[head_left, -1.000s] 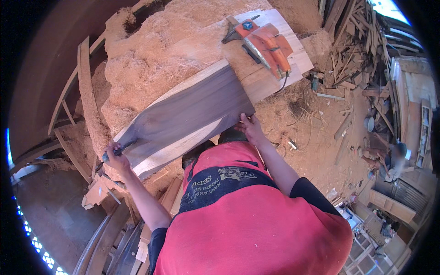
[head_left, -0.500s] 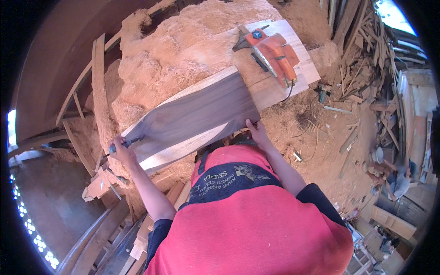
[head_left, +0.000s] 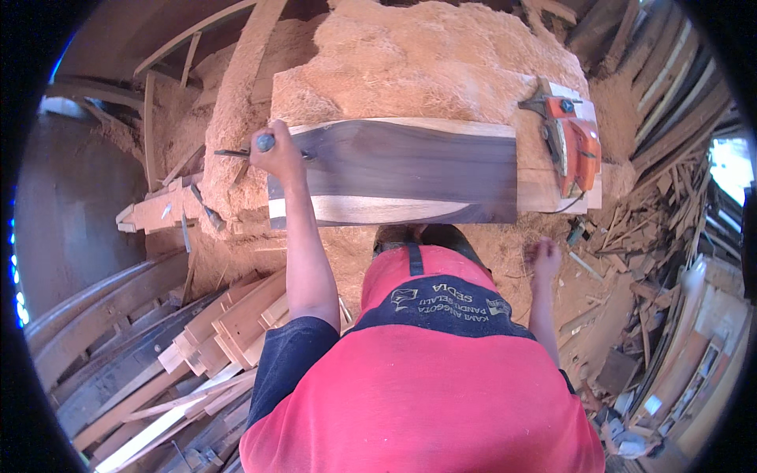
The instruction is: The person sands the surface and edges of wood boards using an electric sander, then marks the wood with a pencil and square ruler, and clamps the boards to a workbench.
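Note:
A broad plank, dark in the middle with pale bands along its long edges, lies crosswise in front of me. Over its left end, my left hand is closed round a clamp-like tool with a round blue-grey handle end. The tool's dark bar sticks out left of the hand, and a dark part shows on the plank to its right. How the tool meets the plank is hidden by the hand. My right hand hangs off the plank, to the right of my body, blurred, fingers loosely curled and apart, with nothing visible in them.
An orange electric planer rests on a pale board beyond the plank's right end. Heaped wood shavings cover the far side. Offcuts are stacked at lower left; scrap wood is piled at right.
My right hand has let go of the plank's near right corner and moved off to the right. My left hand keeps its grip on the tool. The view has turned, so the plank appears level.

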